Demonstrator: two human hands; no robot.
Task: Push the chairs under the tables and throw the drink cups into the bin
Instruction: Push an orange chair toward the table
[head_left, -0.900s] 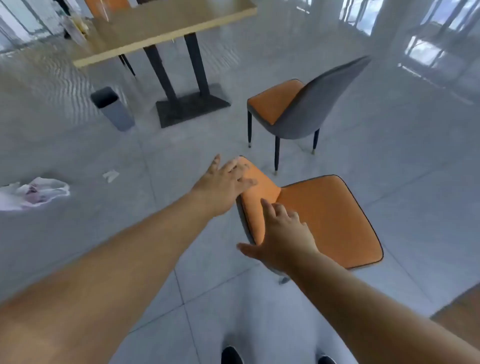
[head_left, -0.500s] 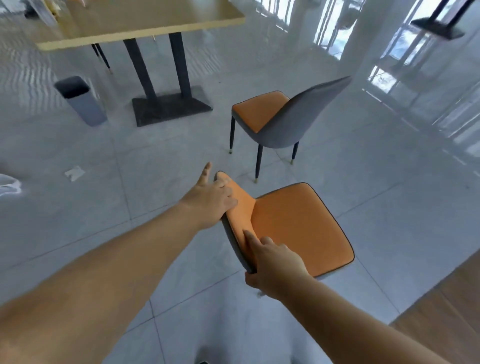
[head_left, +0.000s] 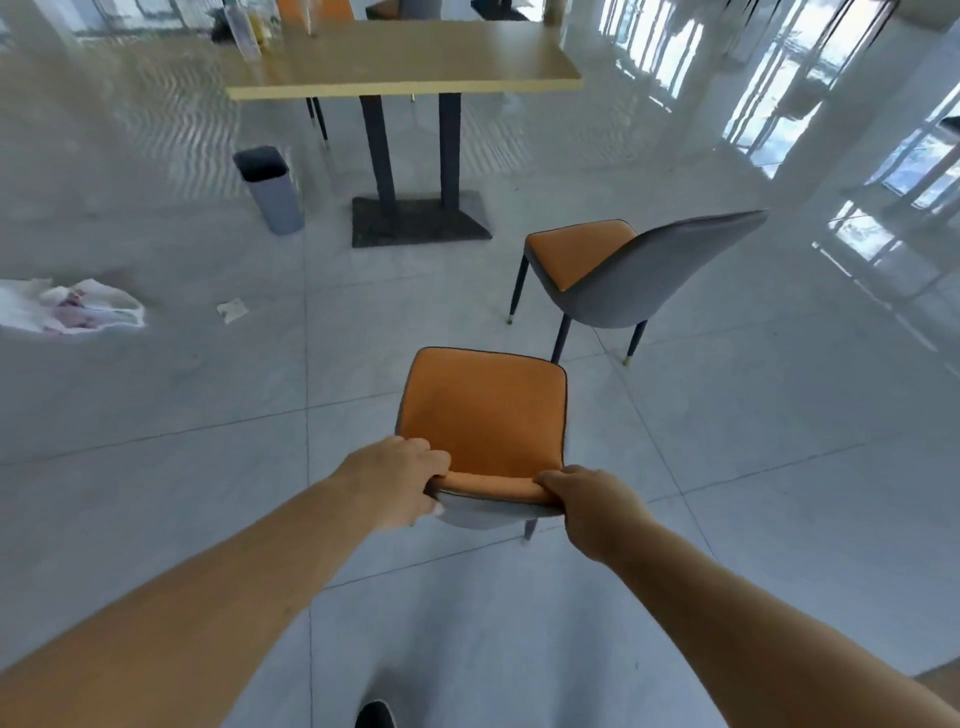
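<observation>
Head view: the left hand (head_left: 397, 480) and right hand (head_left: 597, 506) each have their fingers closed over the top edge of the backrest of an orange-seated chair (head_left: 485, 415), one at either end, on the grey tiled floor (head_left: 182, 395). Beyond it to the right stands a second chair (head_left: 618, 270), turned away and well apart from the desk (head_left: 410, 60). A grey bin (head_left: 270, 189) stands beside the desk's black base. Drink cups (head_left: 249, 26) sit blurred at the desk's far left corner.
</observation>
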